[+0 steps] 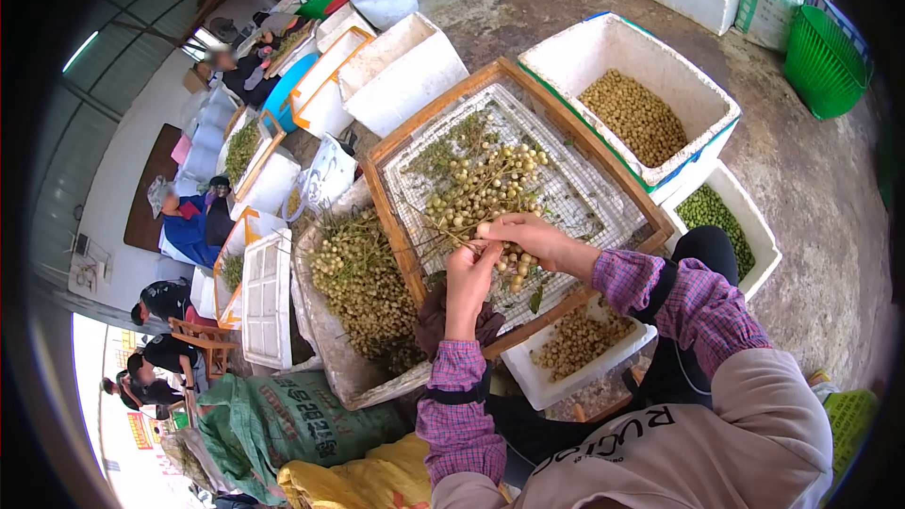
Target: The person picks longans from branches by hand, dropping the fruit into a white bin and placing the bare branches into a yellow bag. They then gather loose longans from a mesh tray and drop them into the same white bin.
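Note:
Both my hands meet over a wood-framed mesh screen (567, 147). My left hand (468, 281) is closed with its fingertips on the stems of a bunch of small round yellowish fruits. My right hand (535, 238) is pinched at the same fruit bunch (514, 267), thumb and fingers close to the left fingertips. Some fruits dangle below the right fingers. Just beyond my hands, more stemmed fruits (485, 184) lie heaped on the mesh with bits of twig and leaf. The exact grip of the fingertips is partly hidden.
A foam box of fruit clusters (363, 292) stands left of the screen. Loose yellowish fruits (633, 118) fill a foam box at upper right; green fruits (716, 226) sit in another. A small white tray (542, 386) is below. Sacks (311, 419) lie lower left; several people work farther left.

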`<state>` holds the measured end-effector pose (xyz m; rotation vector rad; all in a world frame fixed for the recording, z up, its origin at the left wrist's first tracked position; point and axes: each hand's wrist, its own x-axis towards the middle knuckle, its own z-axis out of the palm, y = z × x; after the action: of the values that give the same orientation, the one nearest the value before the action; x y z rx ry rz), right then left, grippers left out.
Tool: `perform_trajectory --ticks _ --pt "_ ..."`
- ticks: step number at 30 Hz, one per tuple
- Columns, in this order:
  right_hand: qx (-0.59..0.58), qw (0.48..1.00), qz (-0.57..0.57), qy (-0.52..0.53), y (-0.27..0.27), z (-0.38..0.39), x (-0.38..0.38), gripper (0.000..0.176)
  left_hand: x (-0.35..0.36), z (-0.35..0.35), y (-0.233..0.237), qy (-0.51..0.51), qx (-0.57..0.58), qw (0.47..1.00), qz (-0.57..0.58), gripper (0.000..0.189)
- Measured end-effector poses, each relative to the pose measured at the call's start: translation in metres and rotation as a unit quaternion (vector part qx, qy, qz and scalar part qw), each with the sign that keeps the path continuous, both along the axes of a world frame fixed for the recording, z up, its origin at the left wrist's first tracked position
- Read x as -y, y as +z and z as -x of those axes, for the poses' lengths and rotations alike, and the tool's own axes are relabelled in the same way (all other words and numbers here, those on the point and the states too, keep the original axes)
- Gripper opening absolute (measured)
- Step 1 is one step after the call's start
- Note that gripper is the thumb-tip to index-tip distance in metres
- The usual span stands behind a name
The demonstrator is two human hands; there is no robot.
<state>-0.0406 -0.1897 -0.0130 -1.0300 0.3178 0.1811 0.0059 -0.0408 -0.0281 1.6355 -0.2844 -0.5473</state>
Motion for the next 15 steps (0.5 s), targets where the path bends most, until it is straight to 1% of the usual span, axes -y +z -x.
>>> perform_trajectory --ticks 2,3,6,9,12,15 --pt "0.072 0.994 0.087 0.001 -0.026 -0.01 0.0 0.022 0.0 0.001 -0.001 -0.006 0.02 0.999 -0.027 0.01" --pt "0.053 0.998 0.022 -0.012 -0.027 -0.011 -0.001 0.016 -0.001 0.001 -0.002 -0.009 0.029 0.999 -0.041 0.01" --pt "0.038 0.998 -0.044 -0.029 -0.029 -0.01 0.002 0.016 0.0 -0.001 -0.011 -0.017 0.042 0.999 -0.031 0.011" --pt "-0.013 0.994 -0.082 -0.066 -0.031 -0.01 0.001 0.015 0.007 0.005 -0.015 0.007 0.091 0.995 -0.046 0.019" --pt "-0.013 0.993 -0.071 -0.097 -0.053 -0.02 -0.002 0.014 0.012 0.013 -0.012 0.018 0.192 0.972 -0.134 0.014" --pt "0.005 0.988 -0.023 -0.15 -0.065 -0.026 -0.005 0.015 0.019 0.019 -0.009 0.029 0.251 0.952 -0.174 0.015"
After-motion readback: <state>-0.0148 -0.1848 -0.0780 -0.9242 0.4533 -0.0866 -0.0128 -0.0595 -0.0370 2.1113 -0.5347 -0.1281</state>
